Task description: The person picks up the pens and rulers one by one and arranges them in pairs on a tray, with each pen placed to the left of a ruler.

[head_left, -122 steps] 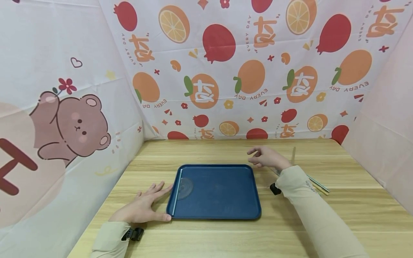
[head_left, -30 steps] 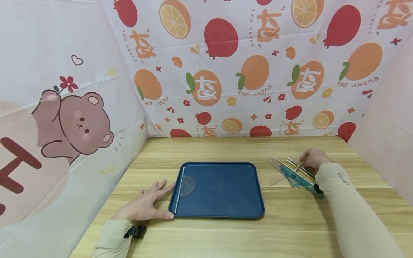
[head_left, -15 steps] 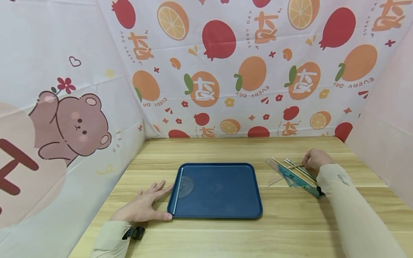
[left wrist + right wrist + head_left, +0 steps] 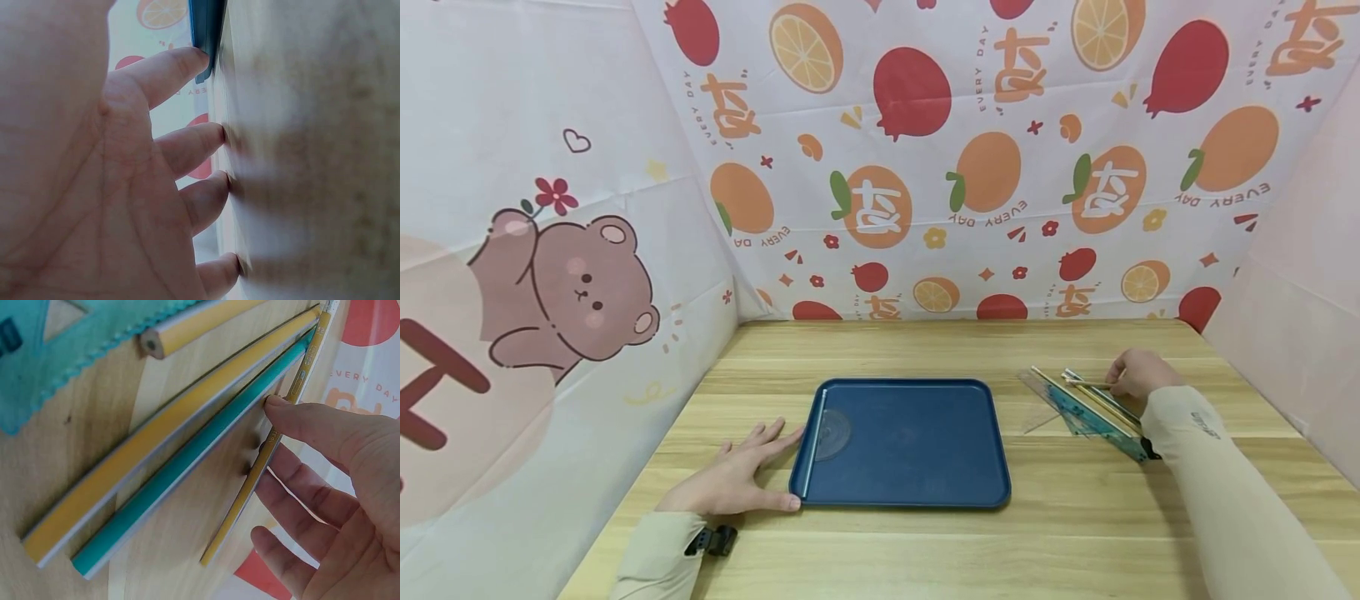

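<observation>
In the head view my left hand (image 4: pixel 737 479) lies on the table with fingers spread, its thumb and index finger touching the left side of a blue tray (image 4: pixel 917 467). A silvery-blue pencil (image 4: pixel 814 442) and a clear round plastic disc (image 4: pixel 835 435) lie in that tray. Over to the right, my right hand (image 4: pixel 1142 373) pinches a thin yellow pencil (image 4: pixel 240 503) between thumb and fingers. Below it on the wood are a thicker yellow pencil (image 4: pixel 156 434) and a green pencil (image 4: pixel 206 450), side by side. Another yellow pencil (image 4: pixel 206 322) lies by a teal wavy-edged ruler (image 4: pixel 94 356).
A clear set square (image 4: pixel 1041 412) lies left of the teal ruler, partly overlapped by it. Printed cloth walls (image 4: pixel 925 208) stand behind the wooden table (image 4: pixel 925 550) and at both sides.
My right hand has moved from beside the tray's far right corner to the pencils and now pinches one. Over the last second that pencil's free end swung left and away. The left hand stays put.
</observation>
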`<state>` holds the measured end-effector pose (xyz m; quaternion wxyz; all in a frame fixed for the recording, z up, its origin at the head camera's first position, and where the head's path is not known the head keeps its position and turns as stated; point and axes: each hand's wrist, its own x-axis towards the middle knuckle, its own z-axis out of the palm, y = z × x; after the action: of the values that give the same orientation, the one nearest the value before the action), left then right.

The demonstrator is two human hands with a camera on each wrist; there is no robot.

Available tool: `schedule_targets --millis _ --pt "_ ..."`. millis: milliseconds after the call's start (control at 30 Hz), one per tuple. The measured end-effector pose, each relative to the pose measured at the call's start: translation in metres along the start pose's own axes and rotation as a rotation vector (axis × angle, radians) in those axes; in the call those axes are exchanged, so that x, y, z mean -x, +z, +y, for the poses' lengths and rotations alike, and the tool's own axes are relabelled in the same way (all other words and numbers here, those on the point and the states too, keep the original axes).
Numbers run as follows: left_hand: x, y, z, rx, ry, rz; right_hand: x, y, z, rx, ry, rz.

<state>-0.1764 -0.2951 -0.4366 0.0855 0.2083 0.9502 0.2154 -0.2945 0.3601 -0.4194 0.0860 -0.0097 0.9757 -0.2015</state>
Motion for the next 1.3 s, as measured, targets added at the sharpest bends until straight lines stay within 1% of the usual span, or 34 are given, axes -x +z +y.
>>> schedule_targets --millis 133,433,600,867,1100,1300 --pt "0.0 -0.0001 0.0001 0.005 -0.003 -0.005 0.0026 -0.0001 -0.0009 0.011 -0.013 -0.004" --pt "0.0005 -0.001 0.0008 0.012 -0.012 -0.014 0.0042 -0.0001 -0.0014 -0.009 -0.026 -0.02" --pt "0.0011 -0.0015 0.0014 0.013 -0.01 -0.01 0.0057 -0.0013 -0.0044 -0.007 -0.037 -0.01" --pt "0.0016 -0.0014 0.0019 0.023 -0.012 -0.01 0.0073 -0.0031 -0.0061 -0.033 -0.015 -0.014" --pt "0.0026 -0.0017 0.0031 0.014 -0.006 -0.001 0.0045 -0.0021 -0.0023 -0.023 -0.061 0.011" --pt "0.0024 -0.001 0.0019 -0.003 0.002 0.008 0.0021 -0.002 -0.0004 -0.038 -0.094 0.024"
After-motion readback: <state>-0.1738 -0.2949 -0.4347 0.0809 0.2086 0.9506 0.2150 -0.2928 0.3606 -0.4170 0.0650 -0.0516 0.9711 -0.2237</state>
